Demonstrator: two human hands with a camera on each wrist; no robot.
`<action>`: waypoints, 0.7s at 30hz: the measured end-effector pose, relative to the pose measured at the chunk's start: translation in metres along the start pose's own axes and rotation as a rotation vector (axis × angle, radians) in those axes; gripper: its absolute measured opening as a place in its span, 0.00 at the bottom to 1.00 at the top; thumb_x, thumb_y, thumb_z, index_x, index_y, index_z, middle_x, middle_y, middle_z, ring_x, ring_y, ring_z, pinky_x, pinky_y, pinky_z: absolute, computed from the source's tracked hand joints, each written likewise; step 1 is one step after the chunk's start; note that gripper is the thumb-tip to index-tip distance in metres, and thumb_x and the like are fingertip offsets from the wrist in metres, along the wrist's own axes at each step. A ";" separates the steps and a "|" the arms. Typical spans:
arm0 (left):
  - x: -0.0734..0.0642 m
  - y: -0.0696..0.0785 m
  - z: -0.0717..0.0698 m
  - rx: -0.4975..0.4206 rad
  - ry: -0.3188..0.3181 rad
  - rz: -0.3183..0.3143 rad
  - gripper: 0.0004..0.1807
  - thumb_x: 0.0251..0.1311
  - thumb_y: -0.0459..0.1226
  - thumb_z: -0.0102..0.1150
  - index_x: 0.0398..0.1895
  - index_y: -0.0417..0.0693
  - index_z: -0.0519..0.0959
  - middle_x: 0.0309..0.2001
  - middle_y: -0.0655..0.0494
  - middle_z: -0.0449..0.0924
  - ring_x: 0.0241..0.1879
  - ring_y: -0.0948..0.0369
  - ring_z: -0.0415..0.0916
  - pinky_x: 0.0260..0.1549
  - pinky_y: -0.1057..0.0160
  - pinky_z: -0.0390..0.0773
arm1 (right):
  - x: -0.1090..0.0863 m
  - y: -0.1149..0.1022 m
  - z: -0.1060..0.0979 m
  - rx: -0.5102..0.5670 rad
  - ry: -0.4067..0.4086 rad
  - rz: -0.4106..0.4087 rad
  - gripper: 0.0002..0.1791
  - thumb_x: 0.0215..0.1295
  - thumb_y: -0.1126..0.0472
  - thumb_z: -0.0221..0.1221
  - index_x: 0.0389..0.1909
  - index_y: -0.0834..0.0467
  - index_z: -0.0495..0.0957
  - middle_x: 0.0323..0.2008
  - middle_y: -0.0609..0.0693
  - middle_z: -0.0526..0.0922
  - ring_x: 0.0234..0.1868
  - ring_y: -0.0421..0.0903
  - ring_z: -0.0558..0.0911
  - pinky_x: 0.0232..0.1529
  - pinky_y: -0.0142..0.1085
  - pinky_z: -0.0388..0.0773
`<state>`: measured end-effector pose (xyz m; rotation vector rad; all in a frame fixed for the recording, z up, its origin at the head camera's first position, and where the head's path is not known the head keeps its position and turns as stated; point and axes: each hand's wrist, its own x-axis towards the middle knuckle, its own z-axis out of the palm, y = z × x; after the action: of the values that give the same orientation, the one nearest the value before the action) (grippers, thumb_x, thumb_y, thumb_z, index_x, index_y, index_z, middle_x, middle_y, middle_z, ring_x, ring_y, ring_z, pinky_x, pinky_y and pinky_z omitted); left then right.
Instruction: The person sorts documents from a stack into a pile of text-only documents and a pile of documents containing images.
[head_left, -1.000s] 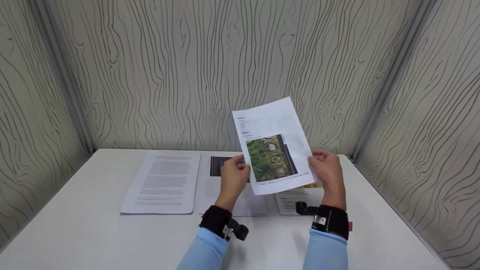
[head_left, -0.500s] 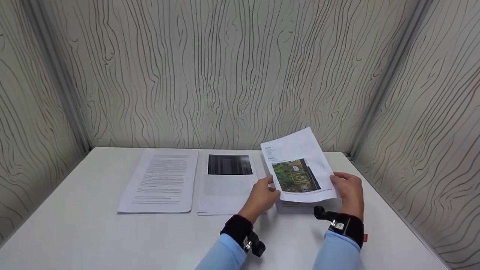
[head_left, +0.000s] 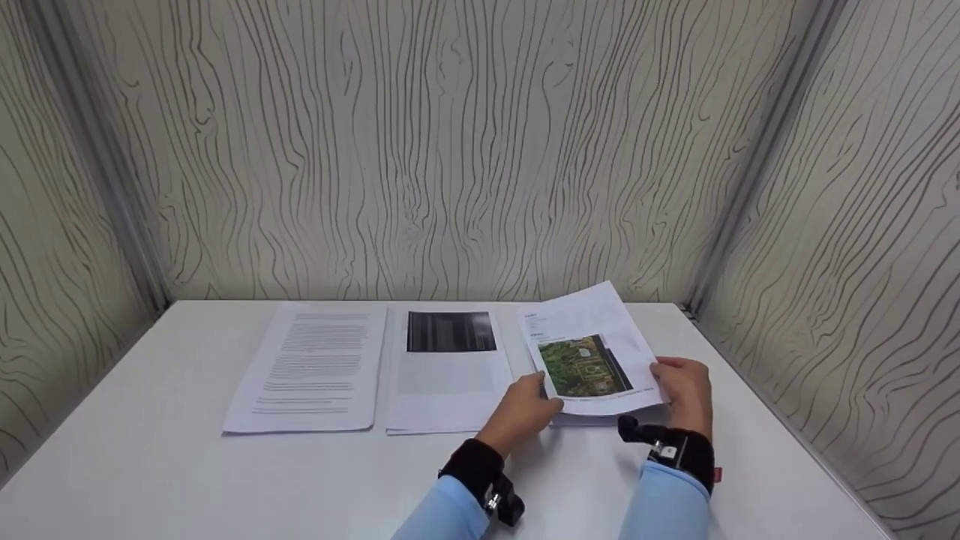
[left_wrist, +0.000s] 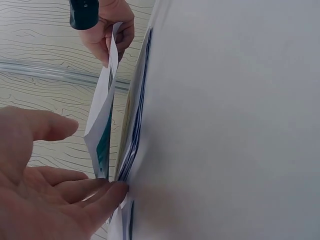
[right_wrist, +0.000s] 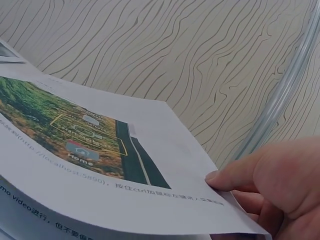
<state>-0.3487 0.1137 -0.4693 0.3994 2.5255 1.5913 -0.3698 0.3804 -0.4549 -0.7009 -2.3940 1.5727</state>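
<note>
A printed sheet of paper (head_left: 581,326) with a green and brown picture slants over the right-hand paper stack (left_wrist: 134,120). My right hand (head_left: 686,386) pinches its right edge, thumb (right_wrist: 220,180) on top and fingers underneath. At the sheet's lower left edge is my left hand (head_left: 521,412). The left wrist view shows its fingers (left_wrist: 107,197) extended, touching the edges of sheet and stack, while the thumb (left_wrist: 55,126) stands away from the paper. Between sheet and stack a gap shows in that view.
To the left lie a stack of text pages (head_left: 315,367) and, in the middle, a pile (head_left: 450,386) whose top page carries a dark picture. All rest on a white table (head_left: 150,480), enclosed by wood-patterned panels (head_left: 420,150) at the back and sides.
Both hands have moved right and down with the sheet, bringing it from above the gap between the middle and right piles to low over the right-hand stack. The left thumb is off the paper now.
</note>
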 end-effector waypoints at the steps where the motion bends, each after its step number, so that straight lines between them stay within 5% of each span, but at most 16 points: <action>1: -0.001 0.000 0.000 -0.004 -0.002 -0.004 0.31 0.60 0.36 0.61 0.66 0.31 0.70 0.60 0.43 0.76 0.60 0.53 0.73 0.60 0.51 0.70 | 0.000 0.001 0.000 -0.007 -0.002 0.004 0.25 0.70 0.60 0.53 0.64 0.70 0.71 0.64 0.69 0.69 0.63 0.61 0.68 0.63 0.54 0.61; 5: -0.003 0.001 0.002 -0.004 -0.008 -0.033 0.29 0.61 0.37 0.62 0.65 0.34 0.72 0.57 0.45 0.78 0.55 0.55 0.75 0.59 0.49 0.71 | 0.002 0.003 0.002 -0.054 -0.005 -0.001 0.25 0.70 0.59 0.53 0.63 0.70 0.71 0.64 0.70 0.69 0.64 0.63 0.67 0.64 0.54 0.60; 16: -0.004 0.001 0.003 0.064 0.005 -0.016 0.33 0.61 0.39 0.61 0.66 0.30 0.68 0.62 0.38 0.73 0.64 0.46 0.68 0.61 0.47 0.68 | 0.002 0.004 0.002 -0.115 0.038 -0.062 0.24 0.70 0.60 0.53 0.59 0.72 0.73 0.61 0.71 0.71 0.64 0.66 0.67 0.67 0.53 0.59; 21: -0.006 0.004 0.004 0.060 0.012 -0.009 0.32 0.60 0.38 0.61 0.65 0.29 0.69 0.62 0.38 0.73 0.64 0.46 0.68 0.61 0.47 0.68 | 0.001 0.005 0.001 -0.184 -0.010 -0.034 0.28 0.69 0.59 0.54 0.64 0.71 0.68 0.63 0.72 0.69 0.66 0.66 0.64 0.68 0.54 0.56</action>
<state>-0.3412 0.1168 -0.4679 0.3856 2.5854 1.5233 -0.3700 0.3817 -0.4599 -0.6822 -2.5674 1.3580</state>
